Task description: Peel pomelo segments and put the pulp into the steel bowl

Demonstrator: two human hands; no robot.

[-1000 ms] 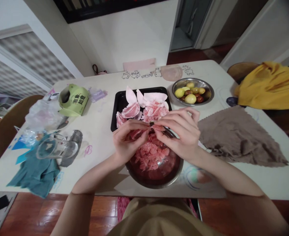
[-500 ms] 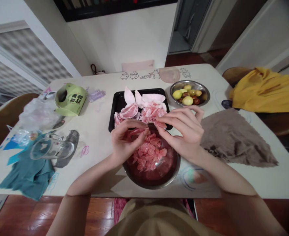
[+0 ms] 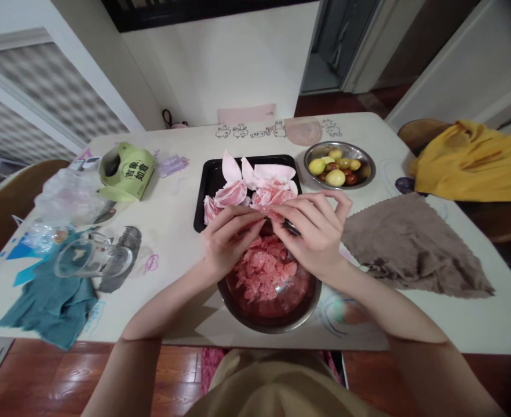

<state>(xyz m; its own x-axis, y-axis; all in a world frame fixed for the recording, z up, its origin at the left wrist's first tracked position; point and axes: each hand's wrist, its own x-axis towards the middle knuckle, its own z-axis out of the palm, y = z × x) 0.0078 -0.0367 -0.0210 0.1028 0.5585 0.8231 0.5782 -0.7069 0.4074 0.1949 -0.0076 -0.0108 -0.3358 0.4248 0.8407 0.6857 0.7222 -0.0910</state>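
Note:
Over a metal bowl (image 3: 307, 315) of red pomelo flesh (image 3: 262, 269), my two hands are close together. My left hand (image 3: 227, 240) is closed, thumb and fingers pinching a pomelo segment that the fingers mostly hide. My right hand (image 3: 314, 229) pinches the same segment or a piece of it (image 3: 277, 215); I cannot tell which. Just beyond, a black tray (image 3: 201, 200) holds white pomelo peel (image 3: 275, 171), pink segments (image 3: 230, 194) and a heap of torn membrane (image 3: 268, 194).
Right of the tray stands a metal bowl (image 3: 371, 176) of small green and brown fruit. A brown cloth (image 3: 420, 243) lies at right, yellow fabric (image 3: 477, 162) over a chair. At left are a glass mug (image 3: 92, 259), teal cloth (image 3: 51, 304), plastic bag (image 3: 70, 194) and green paper container (image 3: 129, 174).
My hands have drawn closer together, the right one shifting left toward the left hand. The view has moved slightly. The flesh in the bowl looks much the same.

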